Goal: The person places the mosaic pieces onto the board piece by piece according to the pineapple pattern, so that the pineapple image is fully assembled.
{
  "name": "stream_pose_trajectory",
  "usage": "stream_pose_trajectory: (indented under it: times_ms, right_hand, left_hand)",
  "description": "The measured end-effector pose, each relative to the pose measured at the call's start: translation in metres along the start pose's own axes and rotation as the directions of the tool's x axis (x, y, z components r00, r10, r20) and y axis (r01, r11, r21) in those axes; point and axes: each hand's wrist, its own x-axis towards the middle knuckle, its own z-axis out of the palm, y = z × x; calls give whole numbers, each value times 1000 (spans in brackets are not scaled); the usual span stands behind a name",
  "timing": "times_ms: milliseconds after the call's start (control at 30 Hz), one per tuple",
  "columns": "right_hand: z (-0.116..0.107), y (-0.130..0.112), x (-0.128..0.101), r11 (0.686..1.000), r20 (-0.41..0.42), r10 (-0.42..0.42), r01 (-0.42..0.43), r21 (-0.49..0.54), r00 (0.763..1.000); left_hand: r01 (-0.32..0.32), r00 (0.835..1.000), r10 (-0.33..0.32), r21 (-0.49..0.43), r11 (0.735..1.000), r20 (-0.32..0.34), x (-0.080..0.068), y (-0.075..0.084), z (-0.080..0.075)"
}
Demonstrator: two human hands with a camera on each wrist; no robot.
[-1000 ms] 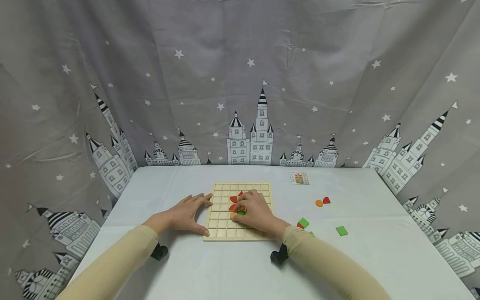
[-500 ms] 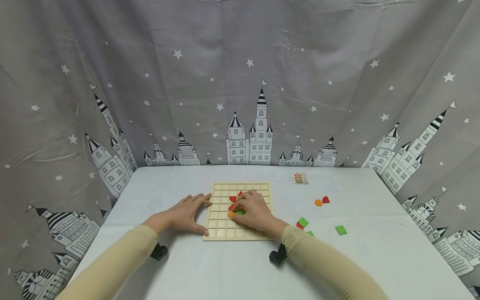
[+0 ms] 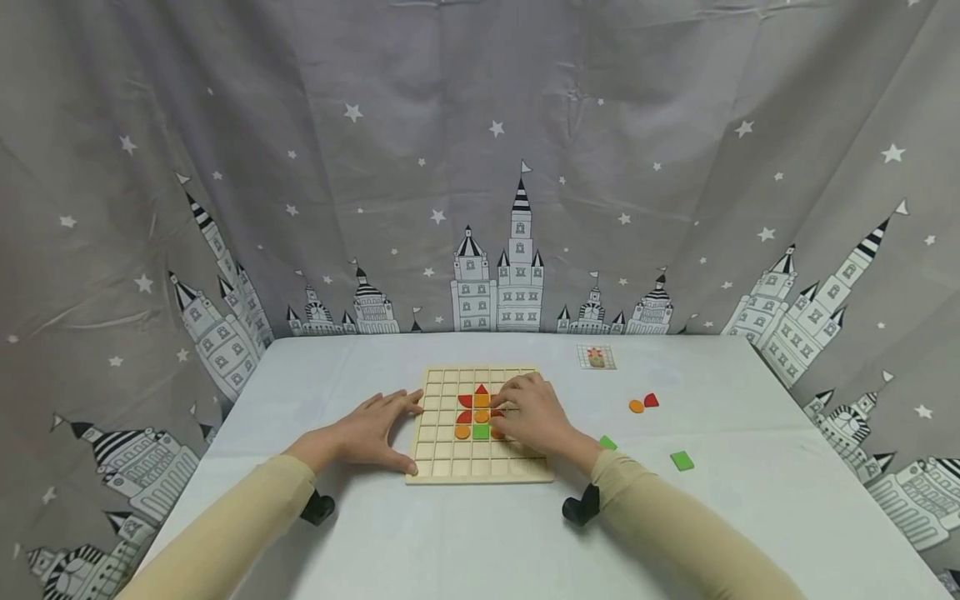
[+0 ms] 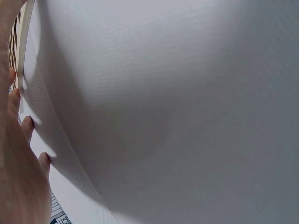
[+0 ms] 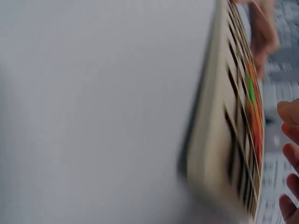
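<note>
1. The person's left hand (image 3: 367,433) is lying flat on the white table (image 3: 465,542), fingers straight, touching the left edge of the wooden grid board (image 3: 480,471) and gripping nothing.
2. The right hand (image 3: 534,417) is resting on the right half of the board, its fingers loosely bent over the cells beside the coloured pieces; whether a piece is sitting under the fingertips cannot be told.
3. The board is lying at the table's middle, between the two hands.
4. In the board's cells a small flower figure is showing: a red piece (image 3: 481,389) at the top, red pieces at the sides, an orange disc (image 3: 462,432) at the lower left and a green square (image 3: 481,432) just beside it.
5. To the right of the board, well apart from it, loose pieces are lying on the table: an orange one (image 3: 637,406) touching a red one (image 3: 652,400), a green square tile (image 3: 682,460) nearer the front, and another green tile (image 3: 607,442) beside the right wrist.
6. A small pattern card (image 3: 597,357) is lying near the table's far edge, before the grey curtain (image 3: 480,167) printed with stars and castles.
</note>
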Motion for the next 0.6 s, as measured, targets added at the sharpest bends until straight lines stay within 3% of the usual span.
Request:
stream_pose_trajectory:
  times_ms: [367,600]
  right_hand:
    - [-68,95,-57,974,-109,197,-207,-92,974]
    - [-98,134,-93,944,-159,270,-294,-150,950]
  left_hand:
    - [4,1000,-4,7,1000,0,1,0,1]
    - [5,1000,-5,9,1000,1,1,-1,1]
